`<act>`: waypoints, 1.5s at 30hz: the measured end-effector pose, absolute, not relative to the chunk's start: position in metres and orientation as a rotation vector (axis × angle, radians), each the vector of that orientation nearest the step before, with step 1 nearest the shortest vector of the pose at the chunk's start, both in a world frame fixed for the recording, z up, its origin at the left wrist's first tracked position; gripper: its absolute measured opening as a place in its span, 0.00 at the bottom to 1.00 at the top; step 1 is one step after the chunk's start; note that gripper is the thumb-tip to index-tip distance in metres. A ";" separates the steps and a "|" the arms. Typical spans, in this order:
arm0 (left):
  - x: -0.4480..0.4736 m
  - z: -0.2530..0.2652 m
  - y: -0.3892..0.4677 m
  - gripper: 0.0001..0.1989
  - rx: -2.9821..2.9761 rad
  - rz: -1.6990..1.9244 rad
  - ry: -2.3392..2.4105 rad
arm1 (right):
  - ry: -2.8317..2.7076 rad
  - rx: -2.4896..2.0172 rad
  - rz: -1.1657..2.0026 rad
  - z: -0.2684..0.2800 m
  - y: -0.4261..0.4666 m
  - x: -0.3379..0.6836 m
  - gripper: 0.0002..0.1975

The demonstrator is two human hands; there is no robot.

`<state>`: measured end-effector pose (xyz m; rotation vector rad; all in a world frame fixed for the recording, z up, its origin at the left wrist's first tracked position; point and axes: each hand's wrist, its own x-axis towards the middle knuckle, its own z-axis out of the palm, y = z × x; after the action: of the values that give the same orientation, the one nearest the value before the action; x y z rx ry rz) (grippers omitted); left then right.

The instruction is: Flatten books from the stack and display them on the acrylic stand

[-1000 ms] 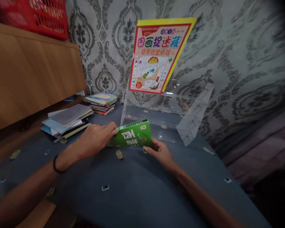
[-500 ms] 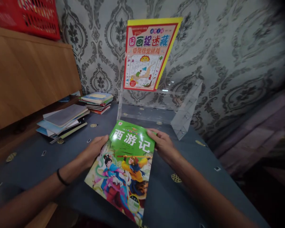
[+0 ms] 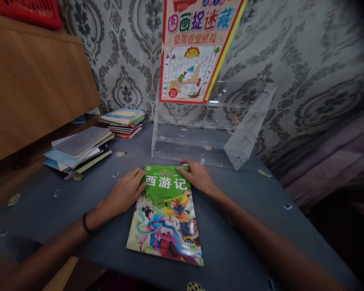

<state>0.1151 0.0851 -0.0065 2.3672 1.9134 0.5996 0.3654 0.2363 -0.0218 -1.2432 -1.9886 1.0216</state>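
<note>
A green picture book (image 3: 166, 218) with white Chinese characters and costumed figures on its cover lies on the dark table cover, its top edge toward the stand. My left hand (image 3: 125, 190) holds the book's upper left edge, fingers curled against it. At the upper right corner, my right hand (image 3: 197, 176) grips the book, its thumb over the cover and the other fingers partly hidden. Beyond them stands a clear acrylic rack (image 3: 188, 139). A red-and-yellow picture book (image 3: 191, 60) leans upright in its back tier.
Left of the rack sit a neat stack of books (image 3: 123, 117) and a looser pile of books (image 3: 79, 147). A wooden cabinet (image 3: 39, 76) with a red basket (image 3: 33, 12) on it borders the left side. Patterned wallpaper backs the table; fabric hangs at the right.
The green book has gone from tilted and raised to flat on the table, turned straighter. Both hands moved down with it. The camera view has dipped and come closer.
</note>
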 end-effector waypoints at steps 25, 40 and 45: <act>0.105 -0.045 0.090 0.19 2.491 0.652 1.847 | -2.746 -0.638 0.568 -0.021 0.189 0.306 0.41; 0.120 -0.020 0.107 0.15 2.642 0.610 1.700 | -2.283 -0.806 0.898 -0.033 0.214 0.391 0.32; 0.152 -0.014 0.136 0.15 2.704 0.593 1.404 | -2.287 -0.645 0.772 -0.025 0.173 0.400 0.25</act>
<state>0.1521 0.1359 -0.0139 2.7036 1.4037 0.5933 0.3998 0.1734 -0.0248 -0.6453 -2.2866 0.7716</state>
